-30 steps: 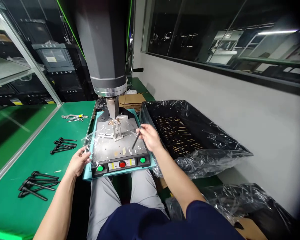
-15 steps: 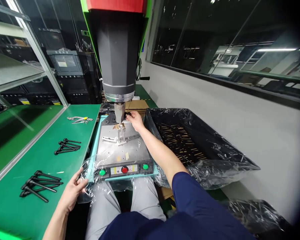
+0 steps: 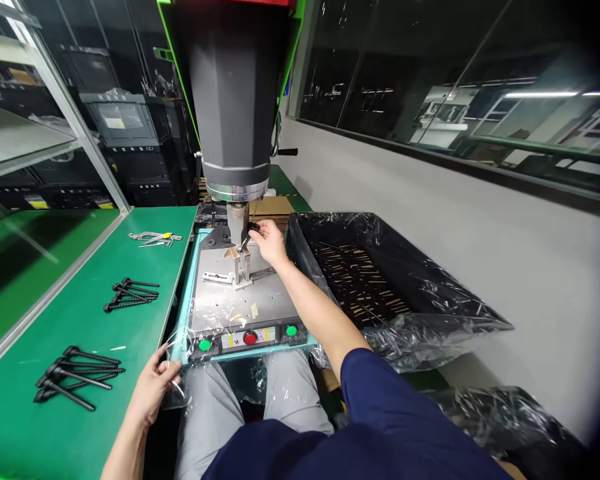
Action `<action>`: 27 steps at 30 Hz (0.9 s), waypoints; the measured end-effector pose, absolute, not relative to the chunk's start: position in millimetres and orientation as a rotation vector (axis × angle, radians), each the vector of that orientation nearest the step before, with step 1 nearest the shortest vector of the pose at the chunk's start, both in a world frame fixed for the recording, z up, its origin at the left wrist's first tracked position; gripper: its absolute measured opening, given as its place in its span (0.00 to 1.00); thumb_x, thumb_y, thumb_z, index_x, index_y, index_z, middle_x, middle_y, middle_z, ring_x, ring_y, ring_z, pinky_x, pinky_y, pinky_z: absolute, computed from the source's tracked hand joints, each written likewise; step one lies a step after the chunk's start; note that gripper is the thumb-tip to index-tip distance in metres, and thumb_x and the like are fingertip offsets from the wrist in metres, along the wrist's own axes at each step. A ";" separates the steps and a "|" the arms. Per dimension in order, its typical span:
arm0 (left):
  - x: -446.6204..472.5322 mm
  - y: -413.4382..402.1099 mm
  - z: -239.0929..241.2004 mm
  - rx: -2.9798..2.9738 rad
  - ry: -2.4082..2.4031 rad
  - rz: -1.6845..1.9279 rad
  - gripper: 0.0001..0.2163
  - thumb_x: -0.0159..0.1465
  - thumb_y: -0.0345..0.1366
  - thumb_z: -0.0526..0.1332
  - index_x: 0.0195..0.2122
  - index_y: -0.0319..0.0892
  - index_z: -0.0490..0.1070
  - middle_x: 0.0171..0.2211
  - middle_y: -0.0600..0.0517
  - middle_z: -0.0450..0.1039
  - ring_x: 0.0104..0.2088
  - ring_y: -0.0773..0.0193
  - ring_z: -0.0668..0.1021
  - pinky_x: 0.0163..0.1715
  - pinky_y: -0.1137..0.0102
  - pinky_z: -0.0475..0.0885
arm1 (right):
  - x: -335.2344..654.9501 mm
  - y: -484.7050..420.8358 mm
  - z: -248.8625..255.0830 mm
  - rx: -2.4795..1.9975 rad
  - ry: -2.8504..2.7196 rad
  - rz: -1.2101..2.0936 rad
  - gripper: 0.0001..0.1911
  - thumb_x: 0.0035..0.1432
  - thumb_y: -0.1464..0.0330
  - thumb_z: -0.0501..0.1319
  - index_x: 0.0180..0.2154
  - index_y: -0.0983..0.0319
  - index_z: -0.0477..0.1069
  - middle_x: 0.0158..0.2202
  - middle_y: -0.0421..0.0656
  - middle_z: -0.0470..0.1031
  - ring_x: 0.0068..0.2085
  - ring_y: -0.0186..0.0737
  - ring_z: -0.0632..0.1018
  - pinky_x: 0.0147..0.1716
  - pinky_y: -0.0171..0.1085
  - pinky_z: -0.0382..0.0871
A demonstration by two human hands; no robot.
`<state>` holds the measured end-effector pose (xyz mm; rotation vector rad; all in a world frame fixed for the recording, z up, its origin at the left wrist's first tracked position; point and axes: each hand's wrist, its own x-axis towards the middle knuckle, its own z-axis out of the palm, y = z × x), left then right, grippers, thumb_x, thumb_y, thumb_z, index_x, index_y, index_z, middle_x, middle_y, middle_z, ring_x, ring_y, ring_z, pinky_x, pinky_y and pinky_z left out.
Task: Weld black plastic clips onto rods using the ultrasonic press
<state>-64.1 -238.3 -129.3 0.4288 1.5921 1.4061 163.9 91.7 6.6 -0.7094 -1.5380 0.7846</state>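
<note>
My right hand reaches forward to the small metal fixture under the press horn. Its fingers pinch a thin black rod part and hold it at the top of the fixture. My left hand rests at the front left corner of the machine base, fingers closed on the clear plastic sheet that hangs off the corner. On the front panel are two green buttons and a red one.
The big grey press head hangs over the base. Two heaps of black rod parts lie on the green table at left, with metal tools farther back. A plastic-lined black bin with several parts stands at right.
My right hand went from above the base plate up to the fixture under the horn with the black rod. My left hand slid back to the front corner, dragging the plastic sheet.
</note>
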 end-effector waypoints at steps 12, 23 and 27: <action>-50.4 -236.6 -137.4 0.445 1.556 1.342 0.44 0.40 0.44 0.78 0.58 0.42 0.63 0.23 0.59 0.69 0.20 0.70 0.71 0.22 0.75 0.68 | 163.7 77.4 21.1 -0.855 -1.748 0.802 0.11 0.49 0.69 0.67 0.37 0.58 0.71 0.34 0.39 0.75 0.39 0.40 0.76 0.40 0.38 0.70; -44.8 -236.7 -136.5 0.468 1.538 1.330 0.42 0.42 0.43 0.77 0.57 0.42 0.62 0.23 0.60 0.67 0.21 0.71 0.71 0.25 0.74 0.68 | 154.1 44.8 19.1 -0.933 -1.822 0.590 0.13 0.51 0.70 0.69 0.40 0.58 0.73 0.34 0.41 0.75 0.41 0.44 0.75 0.44 0.39 0.67; -45.0 -239.7 -140.9 0.456 1.544 1.326 0.41 0.42 0.43 0.77 0.57 0.42 0.63 0.22 0.61 0.67 0.21 0.71 0.71 0.25 0.75 0.68 | 149.5 51.8 5.4 -1.048 -1.690 0.656 0.12 0.52 0.70 0.68 0.39 0.58 0.72 0.36 0.40 0.76 0.41 0.43 0.75 0.44 0.39 0.67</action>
